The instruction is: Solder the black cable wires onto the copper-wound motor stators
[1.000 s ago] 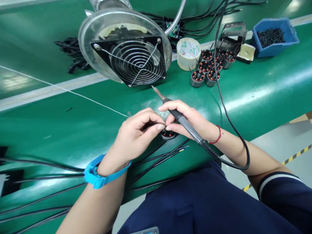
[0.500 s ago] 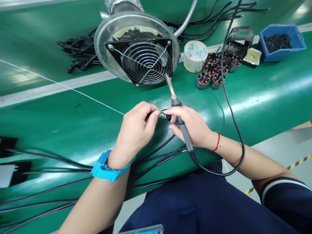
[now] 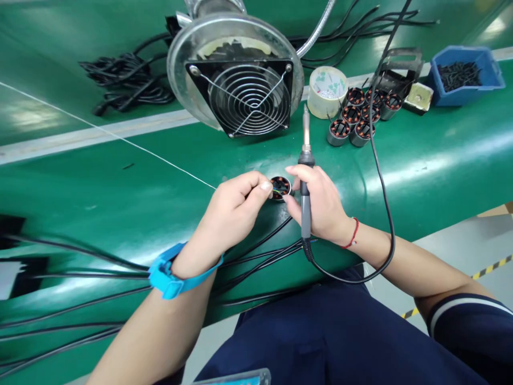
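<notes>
My left hand [image 3: 242, 206] pinches thin wires [image 3: 276, 191] at the left edge of a round motor stator [image 3: 281, 185] with copper coils. In my right hand [image 3: 323, 206] is a soldering iron [image 3: 305, 208], its metal tip pointing up and away from me. The right thumb and index finger are spread at the stator's right side. A blue strap [image 3: 170, 278] circles my left wrist, and a thin white line runs from near that hand to the upper left. The lower side of the stator is partly hidden by the fingers.
A fan [image 3: 254, 101] with a wire guard stands beyond my hands. To its right are a tape roll [image 3: 327, 88], several stators [image 3: 351, 115], a sponge [image 3: 419, 98] and a blue bin [image 3: 457, 96] of small black pieces. Black cables [image 3: 88, 275] lie at the left.
The iron has turned more upright, and its tip has moved right, off the fan's edge. My fingers have shifted, and more of the stator shows between my hands. The whole view has shifted slightly.
</notes>
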The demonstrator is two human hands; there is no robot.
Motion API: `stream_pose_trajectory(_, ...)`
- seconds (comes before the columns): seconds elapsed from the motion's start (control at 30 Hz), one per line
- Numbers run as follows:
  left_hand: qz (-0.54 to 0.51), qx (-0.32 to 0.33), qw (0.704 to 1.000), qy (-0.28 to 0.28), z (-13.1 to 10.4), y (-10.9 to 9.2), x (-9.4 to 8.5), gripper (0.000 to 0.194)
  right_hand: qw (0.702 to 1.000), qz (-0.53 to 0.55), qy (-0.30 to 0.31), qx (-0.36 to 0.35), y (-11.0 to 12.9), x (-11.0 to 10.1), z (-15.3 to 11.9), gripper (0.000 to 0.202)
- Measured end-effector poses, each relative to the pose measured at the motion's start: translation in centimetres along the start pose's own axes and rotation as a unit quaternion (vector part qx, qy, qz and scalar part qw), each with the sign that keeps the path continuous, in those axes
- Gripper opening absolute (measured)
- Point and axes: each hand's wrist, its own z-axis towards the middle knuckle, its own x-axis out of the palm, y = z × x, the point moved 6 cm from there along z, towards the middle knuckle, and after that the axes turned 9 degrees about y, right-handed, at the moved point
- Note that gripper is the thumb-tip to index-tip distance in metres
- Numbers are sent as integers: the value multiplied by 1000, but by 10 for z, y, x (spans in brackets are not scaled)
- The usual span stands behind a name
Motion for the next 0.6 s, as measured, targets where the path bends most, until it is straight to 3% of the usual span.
stream_pose_trajectory(0.33,-43,-38,998,-26,0,3,8,26,998,54,31,23,-2,2,-3,39)
stream_pose_trajectory(0.6,-103,-47,993,-25,0,10,10,27,966,243,26,78,-16,9,-1,39)
